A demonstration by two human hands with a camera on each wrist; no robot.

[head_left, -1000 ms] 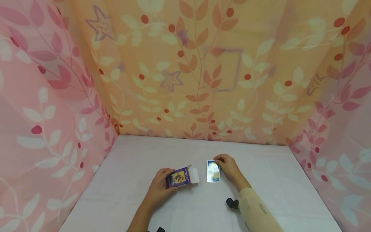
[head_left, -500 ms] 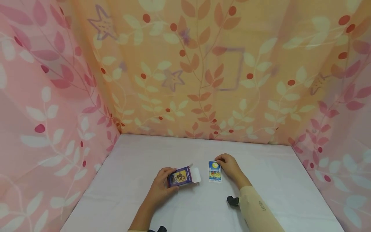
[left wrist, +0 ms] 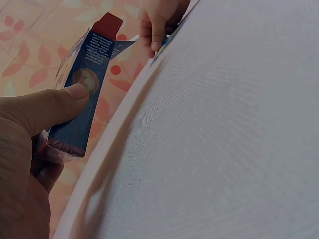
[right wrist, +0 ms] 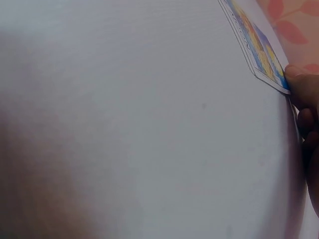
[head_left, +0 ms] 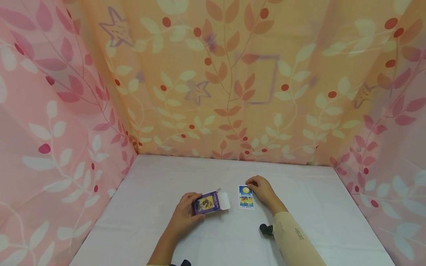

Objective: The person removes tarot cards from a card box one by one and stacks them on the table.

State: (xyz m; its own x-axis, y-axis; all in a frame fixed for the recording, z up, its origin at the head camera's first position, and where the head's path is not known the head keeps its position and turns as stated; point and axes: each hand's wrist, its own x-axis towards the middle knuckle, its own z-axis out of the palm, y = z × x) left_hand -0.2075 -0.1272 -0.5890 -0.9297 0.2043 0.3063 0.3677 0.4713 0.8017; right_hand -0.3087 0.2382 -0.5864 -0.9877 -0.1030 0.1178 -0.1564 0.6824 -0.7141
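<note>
My left hand [head_left: 188, 212] grips a purple card box [head_left: 205, 203] with a yellow picture on its front. The box is tilted and its white end flap [head_left: 224, 201] stands open to the right. In the left wrist view the thumb [left wrist: 60, 105] presses the box's dark blue printed side [left wrist: 82, 112]. To the right, my right hand [head_left: 263, 192] pinches the top right corner of a tarot card [head_left: 246, 198], picture up, with a yellow sun on blue. The right wrist view has the thumb on the card [right wrist: 259, 47] at its corner, close over the white cloth.
A white cloth covers the table [head_left: 159, 177]. Flowered curtains, orange at the back [head_left: 186, 147] and pink at the sides, enclose it. A black wrist device [head_left: 266, 229] sits by the right sleeve [head_left: 293, 236], and another [head_left: 185, 263] is at the bottom edge.
Glare covered the card's face one second ago; now the sun picture shows plainly, so its tilt has altered slightly. Both hands stay nearly in place and keep hold of the box and card.
</note>
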